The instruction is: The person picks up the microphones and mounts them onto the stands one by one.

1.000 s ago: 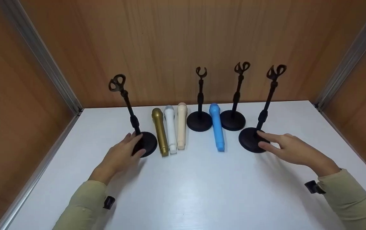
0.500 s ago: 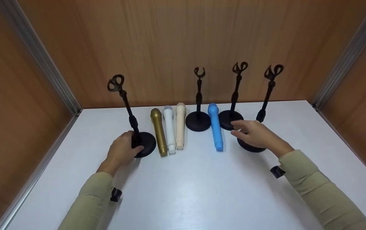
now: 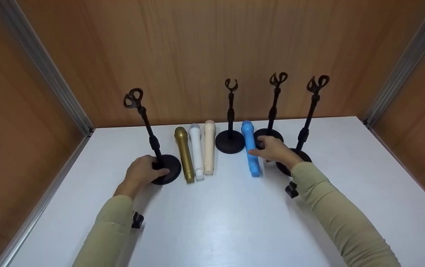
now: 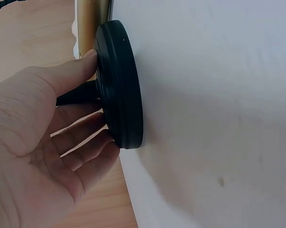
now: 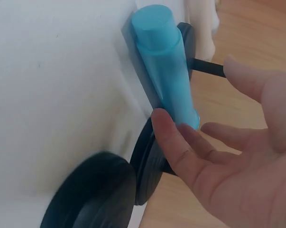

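Note:
On the left, a black microphone stand (image 3: 171,167) stands upright, and my left hand (image 3: 138,176) grips its round base. In the left wrist view the thumb and fingers lie on either side of the pole (image 4: 81,93), their tips on the base (image 4: 119,85). A blue microphone (image 3: 249,139) lies right of the middle. My right hand (image 3: 277,150) hovers at it with thumb and fingers spread; the right wrist view shows the fingers beside its body (image 5: 169,71), not closed round it. Gold (image 3: 184,154), white (image 3: 196,152) and cream (image 3: 209,148) microphones lie side by side.
More black stands rise at the back: one in the middle (image 3: 230,142), one behind the right hand (image 3: 273,111), and one at the right (image 3: 303,135), its base partly hidden by the wrist. Wooden panels (image 3: 212,48) enclose the white tabletop (image 3: 212,218).
My right hand has left the right-hand stand's base and moved left to the blue microphone. The left hand has settled more closely round its stand's base.

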Demonstrator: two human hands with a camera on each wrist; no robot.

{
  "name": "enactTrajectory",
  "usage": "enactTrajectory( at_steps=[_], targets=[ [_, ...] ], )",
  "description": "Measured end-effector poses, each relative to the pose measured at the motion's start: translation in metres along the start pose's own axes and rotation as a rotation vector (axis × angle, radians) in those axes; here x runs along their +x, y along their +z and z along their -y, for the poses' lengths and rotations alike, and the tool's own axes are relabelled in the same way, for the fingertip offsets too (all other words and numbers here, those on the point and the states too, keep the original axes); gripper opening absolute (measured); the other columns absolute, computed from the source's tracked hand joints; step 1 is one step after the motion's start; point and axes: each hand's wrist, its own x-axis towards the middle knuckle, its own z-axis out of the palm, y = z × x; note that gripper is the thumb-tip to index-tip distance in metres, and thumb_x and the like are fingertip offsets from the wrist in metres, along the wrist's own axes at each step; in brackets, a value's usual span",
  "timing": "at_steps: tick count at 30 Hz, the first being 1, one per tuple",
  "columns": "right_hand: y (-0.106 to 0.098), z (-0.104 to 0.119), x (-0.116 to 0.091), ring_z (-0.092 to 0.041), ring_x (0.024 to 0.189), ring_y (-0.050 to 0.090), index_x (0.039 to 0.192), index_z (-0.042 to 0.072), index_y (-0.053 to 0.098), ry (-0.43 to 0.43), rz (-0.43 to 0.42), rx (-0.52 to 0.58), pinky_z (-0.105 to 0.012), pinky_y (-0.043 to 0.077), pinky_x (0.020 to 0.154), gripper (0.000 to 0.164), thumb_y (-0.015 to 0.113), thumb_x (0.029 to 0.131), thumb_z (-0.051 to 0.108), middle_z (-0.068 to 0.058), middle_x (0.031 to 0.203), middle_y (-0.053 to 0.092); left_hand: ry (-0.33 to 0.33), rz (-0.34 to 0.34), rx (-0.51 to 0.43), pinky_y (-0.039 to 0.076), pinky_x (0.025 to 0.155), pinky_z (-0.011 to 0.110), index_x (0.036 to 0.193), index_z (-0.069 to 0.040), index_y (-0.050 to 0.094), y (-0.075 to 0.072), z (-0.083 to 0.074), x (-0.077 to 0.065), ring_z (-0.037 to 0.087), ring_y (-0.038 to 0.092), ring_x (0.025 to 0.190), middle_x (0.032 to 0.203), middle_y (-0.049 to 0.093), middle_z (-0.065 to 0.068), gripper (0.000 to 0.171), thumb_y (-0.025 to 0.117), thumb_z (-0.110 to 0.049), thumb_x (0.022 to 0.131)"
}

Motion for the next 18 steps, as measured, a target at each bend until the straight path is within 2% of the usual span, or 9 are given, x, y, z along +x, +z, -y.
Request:
enactTrajectory(
  at_steps=[6, 11, 18],
  targets=[
    [0.013, 0.011, 0.007, -0.036, 0.122, 0.058, 0.157, -0.003, 0.027, 0.078, -0.028, -0.018, -0.041, 0.060, 0.083, 0.092, 0.077, 0.091, 0.036, -0.026, 0.150, 0.044, -0.017, 0.015, 0.000, 0.047, 0.098, 0.053, 0.129, 0.006, 0.063, -0.001, -0.002, 0.000, 0.040, 0.058, 0.117, 0.122, 0.065, 0.024, 0.062, 0.077, -0.040, 0.090],
    [0.021, 0.013, 0.013, -0.033, 0.113, 0.061, 0.152, -0.002, 0.035, 0.103, -0.044, -0.034, -0.041, 0.059, 0.084, 0.085, 0.078, 0.090, 0.036, -0.023, 0.140, 0.053, -0.022, 0.022, 0.003, 0.047, 0.099, 0.054, 0.130, 0.006, 0.063, -0.003, -0.002, 0.000, 0.040, 0.057, 0.118, 0.123, 0.065, 0.024, 0.063, 0.076, -0.041, 0.089],
    [0.027, 0.007, 0.020, -0.032, 0.110, 0.063, 0.147, -0.002, 0.041, 0.144, -0.052, -0.044, -0.041, 0.058, 0.087, 0.080, 0.079, 0.089, 0.038, -0.022, 0.134, 0.056, -0.019, 0.018, -0.013, 0.048, 0.097, 0.053, 0.128, 0.005, 0.064, -0.001, -0.001, 0.000, 0.040, 0.058, 0.116, 0.120, 0.066, 0.023, 0.062, 0.077, -0.040, 0.089]
  ],
)
